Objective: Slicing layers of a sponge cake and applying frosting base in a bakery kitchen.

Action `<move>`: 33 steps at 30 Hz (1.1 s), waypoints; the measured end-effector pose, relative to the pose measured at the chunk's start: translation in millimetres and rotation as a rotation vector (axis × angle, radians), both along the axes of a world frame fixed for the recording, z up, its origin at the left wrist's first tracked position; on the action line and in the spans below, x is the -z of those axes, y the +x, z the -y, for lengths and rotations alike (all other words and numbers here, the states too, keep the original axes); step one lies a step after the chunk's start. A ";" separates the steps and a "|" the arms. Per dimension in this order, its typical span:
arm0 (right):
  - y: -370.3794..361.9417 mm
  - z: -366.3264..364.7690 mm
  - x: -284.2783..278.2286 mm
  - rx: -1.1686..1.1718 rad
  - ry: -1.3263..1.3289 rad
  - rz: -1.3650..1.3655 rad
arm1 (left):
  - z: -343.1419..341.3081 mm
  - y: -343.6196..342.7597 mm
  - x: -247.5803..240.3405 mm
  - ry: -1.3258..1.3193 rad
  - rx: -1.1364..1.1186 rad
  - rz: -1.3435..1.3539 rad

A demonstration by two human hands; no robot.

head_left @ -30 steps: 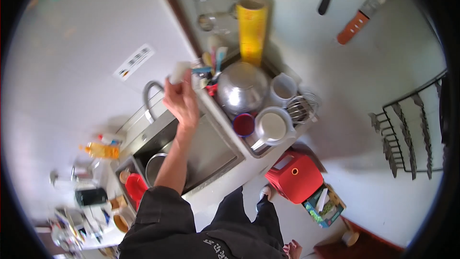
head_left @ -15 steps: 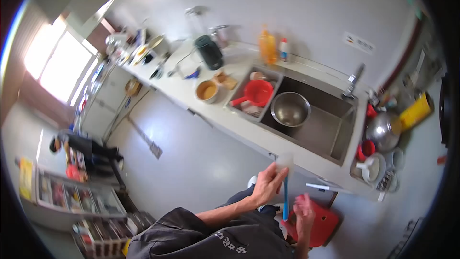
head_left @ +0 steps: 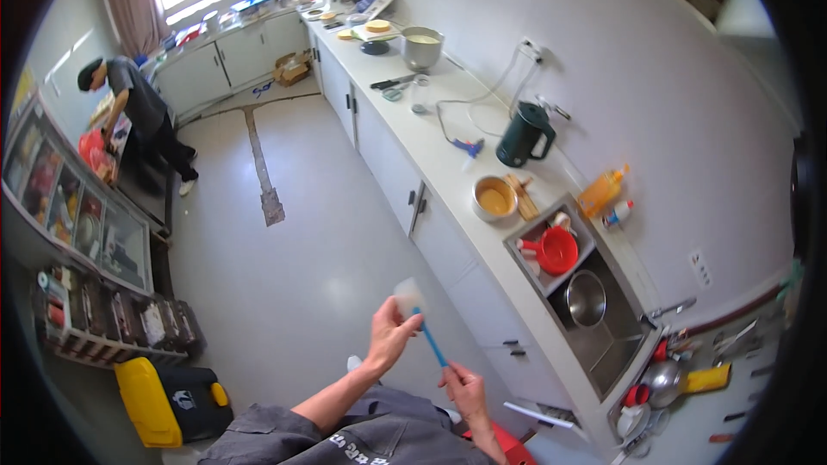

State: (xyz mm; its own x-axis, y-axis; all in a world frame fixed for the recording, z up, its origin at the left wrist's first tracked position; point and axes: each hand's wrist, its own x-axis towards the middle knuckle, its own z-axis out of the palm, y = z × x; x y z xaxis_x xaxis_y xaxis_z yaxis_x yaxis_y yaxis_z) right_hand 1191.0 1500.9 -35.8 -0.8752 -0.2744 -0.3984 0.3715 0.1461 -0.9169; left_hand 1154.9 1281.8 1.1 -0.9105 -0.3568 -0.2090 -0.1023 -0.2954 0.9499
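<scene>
Between my hands is a spatula (head_left: pixel 432 343) with a blue handle and a pale, translucent blade. My left hand (head_left: pixel 390 336) is closed on it where the blade meets the handle, thumb lying across. At the other end of the handle, the fingers of my right hand (head_left: pixel 466 390) are wrapped round the tip. Both hands are held out over the floor in front of my body, apart from the counter.
To the right runs a white counter (head_left: pixel 469 245) with a sink (head_left: pixel 594 357), a steel bowl (head_left: pixel 586 299), a red strainer (head_left: pixel 556 250), a pot (head_left: pixel 494 198) and a green kettle (head_left: pixel 525 135). Another person (head_left: pixel 138 112) bends over a work surface at far left. A bin (head_left: pixel 159 400) stands lower left.
My view has turned left, showing more of the room and counter. My right hand, earlier beside the spatula's handle, now grips its end. The left hand keeps its hold.
</scene>
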 end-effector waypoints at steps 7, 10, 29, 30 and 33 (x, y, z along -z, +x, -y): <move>-41.1 165.0 -23.5 -0.122 0.042 0.081 | 157.5 -27.9 5.6 -0.163 -0.106 0.021; -70.6 217.1 -20.1 -0.159 0.068 0.146 | 207.8 -48.9 5.8 -0.441 -0.099 0.105; -526.9 612.7 51.3 -0.188 0.121 -0.366 | 498.3 84.3 216.9 0.418 -1.118 1.140; -559.1 625.4 49.9 -0.149 0.110 -0.299 | 495.3 66.7 202.3 0.356 -1.090 1.172; -641.6 655.0 74.2 -0.065 0.242 -0.035 | 494.6 3.1 187.5 0.196 -0.866 1.283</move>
State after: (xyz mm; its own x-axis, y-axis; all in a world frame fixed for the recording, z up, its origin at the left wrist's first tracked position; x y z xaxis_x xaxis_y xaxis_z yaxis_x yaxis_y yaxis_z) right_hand 549.4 845.9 -110.0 -0.8731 -0.2310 -0.4294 0.3232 0.3853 -0.8644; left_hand 1158.0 787.2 -186.4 0.3681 -0.5340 -0.7611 -0.5239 -0.7955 0.3047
